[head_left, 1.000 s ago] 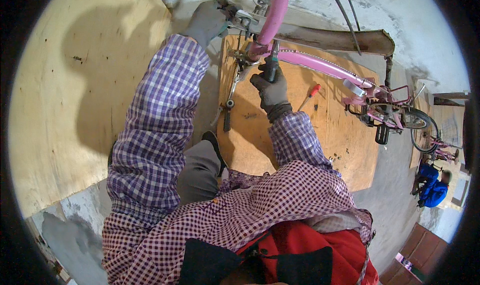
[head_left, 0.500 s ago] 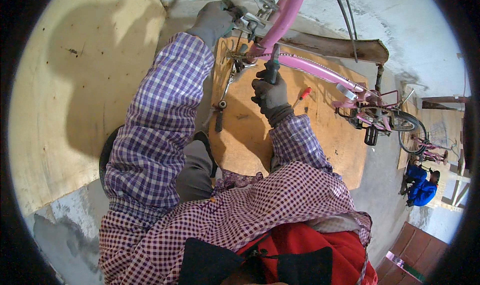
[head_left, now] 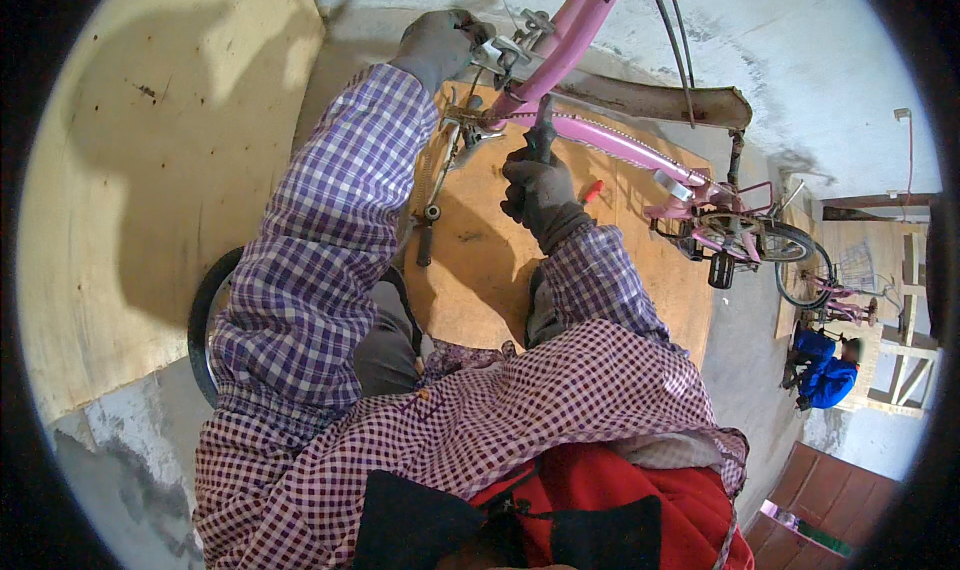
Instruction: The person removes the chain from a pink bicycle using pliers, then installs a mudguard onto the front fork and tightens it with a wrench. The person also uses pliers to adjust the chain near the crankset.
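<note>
A pink bicycle frame (head_left: 575,40) slants down from the top, with a chain along its lower tube. My left hand (head_left: 440,45), in a grey glove, is closed at a silver metal part (head_left: 492,56) beside the frame; its fingertips are partly hidden. Just below the lower tube, my gloved right hand (head_left: 541,188) is wrapped round a dark-handled tool (head_left: 543,135) pointing up at the frame; I cannot make out its kind. A long metal ratchet wrench (head_left: 431,213) lies between my arms on a wooden board (head_left: 480,290). Right of my right hand shows a red tool handle (head_left: 593,191).
A plywood panel (head_left: 180,170) stands at the left, a wheel (head_left: 203,320) behind my left arm. A brown bar (head_left: 650,100) runs behind the frame. At the right are the crank and pedal (head_left: 721,270), more bicycle parts, and a person in blue (head_left: 830,375).
The view has shifted slightly, so the board and bicycle sit a little farther left. Both hands stay at the same parts; less of the red-handled tool shows beside my right hand.
</note>
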The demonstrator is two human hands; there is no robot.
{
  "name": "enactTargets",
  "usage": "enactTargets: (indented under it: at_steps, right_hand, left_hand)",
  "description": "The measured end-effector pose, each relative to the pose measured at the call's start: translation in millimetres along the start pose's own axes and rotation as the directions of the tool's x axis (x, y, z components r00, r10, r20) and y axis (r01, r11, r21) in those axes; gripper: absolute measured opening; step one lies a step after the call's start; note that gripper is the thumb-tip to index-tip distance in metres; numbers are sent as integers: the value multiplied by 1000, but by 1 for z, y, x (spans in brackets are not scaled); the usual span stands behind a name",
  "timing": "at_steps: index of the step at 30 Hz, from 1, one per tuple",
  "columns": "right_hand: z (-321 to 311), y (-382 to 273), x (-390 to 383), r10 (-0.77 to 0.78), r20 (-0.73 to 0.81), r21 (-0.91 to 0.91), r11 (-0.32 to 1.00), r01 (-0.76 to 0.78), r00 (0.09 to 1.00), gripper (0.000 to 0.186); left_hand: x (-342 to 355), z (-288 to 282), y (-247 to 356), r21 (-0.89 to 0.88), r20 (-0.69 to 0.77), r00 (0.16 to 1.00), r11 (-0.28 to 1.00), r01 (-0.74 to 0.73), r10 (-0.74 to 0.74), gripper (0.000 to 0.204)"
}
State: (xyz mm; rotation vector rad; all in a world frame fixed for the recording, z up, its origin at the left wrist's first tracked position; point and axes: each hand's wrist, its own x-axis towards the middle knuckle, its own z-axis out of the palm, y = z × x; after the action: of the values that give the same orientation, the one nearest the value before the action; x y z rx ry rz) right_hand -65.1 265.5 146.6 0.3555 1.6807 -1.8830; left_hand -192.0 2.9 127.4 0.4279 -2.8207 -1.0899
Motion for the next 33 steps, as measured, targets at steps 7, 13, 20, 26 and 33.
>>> enactTargets:
  at_steps: [7, 13, 20, 26, 33]
  right_hand:
    - [2, -12, -9, 80, -12, -30, 996, -80, 997, 14]
    - [-1, 4, 1, -30, 32, -49, 998, 31, 999, 27]
    - [-11, 29, 19, -270, 21, -140, 952, 270, 963, 33]
    - [2, 43, 32, -287, -12, -170, 945, 280, 958, 38]
    - [-2, 47, 39, -367, 83, -180, 909, 376, 927, 31]
  left_hand:
    - [-6, -2, 3, 93, -4, 997, 993, -74, 75, 44]
    - [3, -6, -12, -183, 20, 999, 982, 42, -39, 35]
    - [1, -20, -20, 325, 79, 886, 829, -455, 456, 21]
    - [-29, -54, 21, 563, 199, 972, 797, -216, 123, 27]
    - [-64, -64, 51, 175, -32, 978, 965, -197, 205, 28]
